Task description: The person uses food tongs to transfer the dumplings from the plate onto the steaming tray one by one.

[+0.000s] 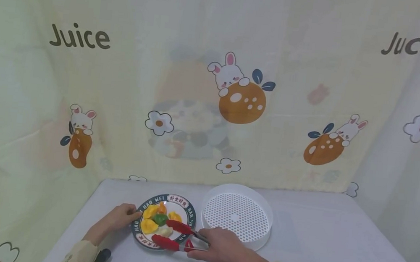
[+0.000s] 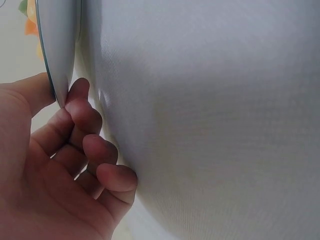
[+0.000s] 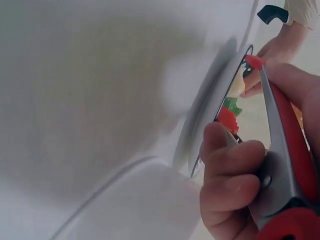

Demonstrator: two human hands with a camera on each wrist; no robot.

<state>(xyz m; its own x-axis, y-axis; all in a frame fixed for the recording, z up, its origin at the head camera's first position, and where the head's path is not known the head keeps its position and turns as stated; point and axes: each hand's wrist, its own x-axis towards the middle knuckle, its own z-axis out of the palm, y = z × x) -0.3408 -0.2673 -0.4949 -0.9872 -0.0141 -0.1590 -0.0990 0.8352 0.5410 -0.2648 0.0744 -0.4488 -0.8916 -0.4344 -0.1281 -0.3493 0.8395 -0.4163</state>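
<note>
My left hand [image 1: 119, 218] pinches the left rim of a round plate [image 1: 191, 218] with a dark green patterned border. In the left wrist view, the thumb lies over the plate's edge [image 2: 56, 45] and fingertips are beneath it. Several dumpling-shaped pieces lie on the plate: yellow [image 1: 149, 227], orange [image 1: 162, 208], green [image 1: 160, 219] and whitish [image 1: 164, 231]. With my right hand [image 1: 221, 247] I grip metal tongs [image 1: 179, 227] with red tips. Their arms are spread over the plate's near right side, around the whitish piece. The right wrist view shows fingers curled round the tongs' handle [image 3: 280, 145].
Just right of the plate stands a white round steamer tray [image 1: 270, 221] with a perforated bottom, partly behind my right hand. A white cloth covers the table [image 1: 320, 243]. A printed curtain [image 1: 131, 77] hangs along the back and sides.
</note>
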